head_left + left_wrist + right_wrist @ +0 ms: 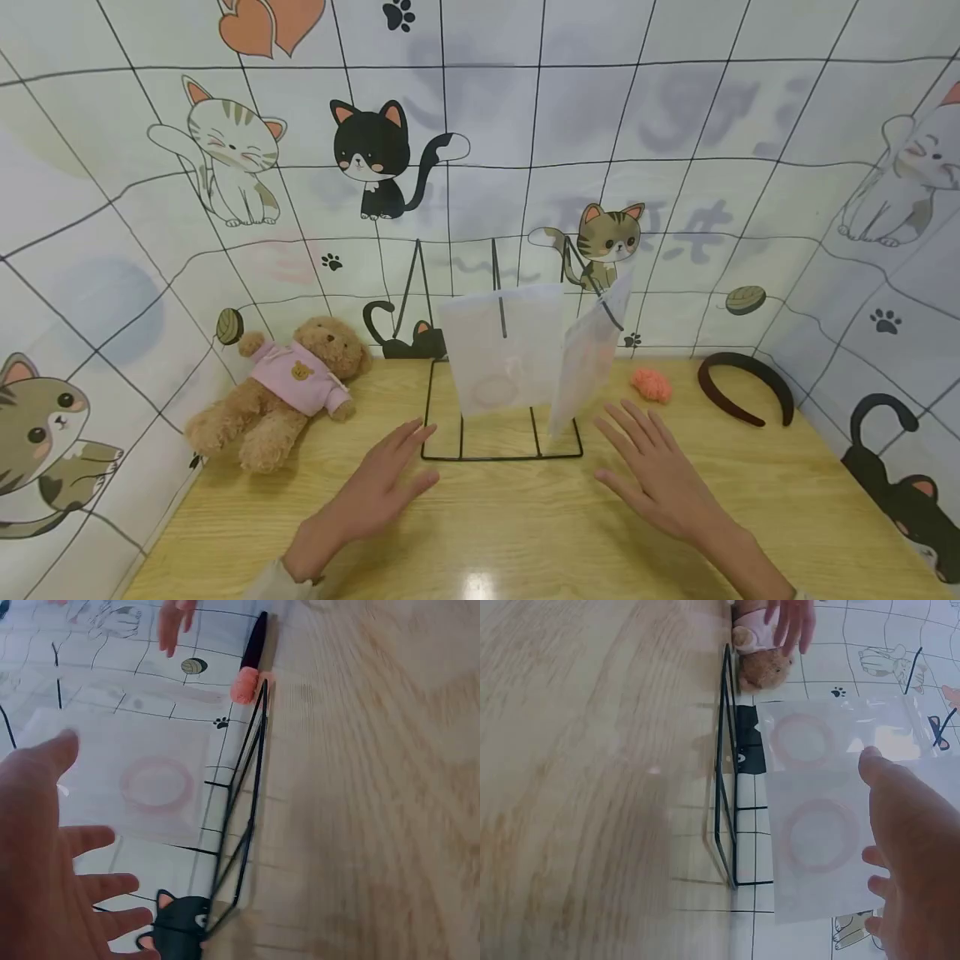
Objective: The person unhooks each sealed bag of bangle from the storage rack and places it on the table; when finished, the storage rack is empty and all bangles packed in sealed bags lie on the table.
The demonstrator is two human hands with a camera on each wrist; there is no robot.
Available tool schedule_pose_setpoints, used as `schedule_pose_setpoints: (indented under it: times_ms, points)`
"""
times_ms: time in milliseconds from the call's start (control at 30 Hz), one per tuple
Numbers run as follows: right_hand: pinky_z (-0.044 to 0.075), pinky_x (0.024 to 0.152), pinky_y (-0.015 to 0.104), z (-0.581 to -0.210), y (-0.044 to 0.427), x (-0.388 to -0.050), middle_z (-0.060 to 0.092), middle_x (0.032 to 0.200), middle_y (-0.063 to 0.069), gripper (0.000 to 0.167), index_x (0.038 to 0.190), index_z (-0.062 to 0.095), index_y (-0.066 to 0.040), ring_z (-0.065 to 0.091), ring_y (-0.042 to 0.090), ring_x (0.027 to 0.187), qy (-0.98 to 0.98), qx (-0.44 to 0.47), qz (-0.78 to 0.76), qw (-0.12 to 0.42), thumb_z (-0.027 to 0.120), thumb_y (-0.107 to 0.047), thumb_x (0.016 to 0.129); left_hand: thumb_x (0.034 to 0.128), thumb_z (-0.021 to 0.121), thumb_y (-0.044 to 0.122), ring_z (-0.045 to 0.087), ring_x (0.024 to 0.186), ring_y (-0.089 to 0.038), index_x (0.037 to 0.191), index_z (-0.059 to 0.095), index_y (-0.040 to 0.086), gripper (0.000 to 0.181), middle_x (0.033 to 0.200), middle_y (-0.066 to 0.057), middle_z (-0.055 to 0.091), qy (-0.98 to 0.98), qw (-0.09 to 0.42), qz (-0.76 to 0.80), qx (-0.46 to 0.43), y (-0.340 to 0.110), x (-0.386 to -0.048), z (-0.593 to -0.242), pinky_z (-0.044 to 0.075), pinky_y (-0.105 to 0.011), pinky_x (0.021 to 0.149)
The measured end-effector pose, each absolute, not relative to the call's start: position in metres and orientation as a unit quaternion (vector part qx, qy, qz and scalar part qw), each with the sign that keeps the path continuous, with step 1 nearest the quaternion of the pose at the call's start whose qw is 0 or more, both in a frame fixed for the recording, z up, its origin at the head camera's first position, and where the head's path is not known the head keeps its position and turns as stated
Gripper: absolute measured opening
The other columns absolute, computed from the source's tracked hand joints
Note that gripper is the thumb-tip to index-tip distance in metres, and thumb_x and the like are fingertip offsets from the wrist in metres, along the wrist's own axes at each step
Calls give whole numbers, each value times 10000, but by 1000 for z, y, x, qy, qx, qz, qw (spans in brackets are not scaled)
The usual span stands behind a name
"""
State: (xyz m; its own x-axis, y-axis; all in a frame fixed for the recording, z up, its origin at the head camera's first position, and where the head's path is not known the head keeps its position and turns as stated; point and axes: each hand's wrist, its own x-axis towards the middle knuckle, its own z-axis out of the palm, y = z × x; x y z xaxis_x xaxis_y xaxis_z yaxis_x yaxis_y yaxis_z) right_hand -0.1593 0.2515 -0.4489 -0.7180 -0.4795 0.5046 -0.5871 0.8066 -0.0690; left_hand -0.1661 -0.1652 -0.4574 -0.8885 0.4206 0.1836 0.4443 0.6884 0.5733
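Observation:
A black wire rack (502, 457) stands on the wooden table, with two translucent white packets hanging from its hooks: one faces forward (506, 350), the other (592, 358) is turned at an angle. A pale pink ring shows through the packet in the left wrist view (157, 785), and rings show in both packets in the right wrist view (821, 836). My left hand (378, 492) hovers at the rack's front left, fingers spread and holding nothing. Over the table at the front right, my right hand (660, 479) is likewise spread, with nothing in it.
A teddy bear in a pink top (288, 387) lies at the back left. Right of the rack are a coral-coloured fuzzy item (652, 385) and a dark headband (750, 367). A cat-patterned backdrop (495, 108) rises behind and at both sides of the table (510, 542).

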Motion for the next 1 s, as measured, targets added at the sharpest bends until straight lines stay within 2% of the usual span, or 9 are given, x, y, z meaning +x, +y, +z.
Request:
schedule_pose_setpoints:
  times_ms: [67,167,300,433,533,700,800,900,1000]
  points:
    - [109,1261,389,-451,253,-160,435,1533,142,661,1492,464,-132,361,384,1420,-923,275,121,240,687,-383,923,1008,537,483,300,1496,-321,1553,360,236,624,1619,-61,320,-902,7,-375,-214,-166,-171,-462,295,-607,1167]
    - [269,1159,521,-454,256,-160,489,1480,146,619,1445,510,-114,392,376,1391,-930,243,147,235,707,-362,913,1006,548,475,338,1476,-298,1522,394,183,612,1585,-67,368,-881,2,-439,-177,-167,-178,-470,336,-576,1154]
    - [359,1041,580,-457,258,-162,563,1393,140,519,1346,583,-76,439,359,1346,-927,222,182,240,725,-314,908,1001,561,472,396,1431,-308,1491,421,123,618,1539,-87,416,-865,17,-486,-126,-164,-189,-486,377,-574,1122]
    - [387,1015,540,-458,259,-166,629,1289,119,419,1244,646,-52,496,339,1285,-915,229,193,271,749,-241,884,1025,562,366,468,1355,-346,1417,439,43,522,1443,-163,486,-831,62,-548,-67,-158,-205,-502,404,-568,1096]
    - [408,980,515,-459,259,-169,656,1231,103,363,1187,677,-59,529,322,1242,-907,234,199,289,763,-194,862,1031,569,283,455,1372,-365,1382,441,4,466,1419,-204,493,-809,81,-581,-39,-154,-218,-513,376,-571,1124]
    - [417,931,499,-460,259,-176,662,1172,99,306,1133,686,-62,554,302,1148,-896,229,232,301,768,-130,847,1025,569,337,375,1443,-355,1448,439,10,550,1498,-177,446,-842,69,-533,-50,-150,-233,-523,324,-567,1173]
    - [411,930,490,-458,257,-183,673,1129,108,282,1121,684,-36,568,303,1091,-882,225,261,322,753,-84,852,1033,542,365,369,1447,-376,1473,434,-16,591,1520,-196,436,-869,81,-483,-80,-151,-240,-526,307,-570,1183]
    - [400,1014,386,-454,257,-190,687,1130,139,269,1123,690,-15,577,301,1124,-862,218,300,344,733,-37,858,1030,527,414,336,1467,-388,1505,394,-29,663,1564,-202,390,-892,81,-430,-111,-152,-247,-528,263,-566,1206]
    - [365,1069,203,-450,259,-198,684,1148,190,251,1107,698,10,583,237,1165,-840,214,338,366,718,13,857,988,529,549,263,1514,-333,1556,303,9,817,1629,-158,289,-924,57,-350,-145,-151,-249,-530,166,-524,1249]
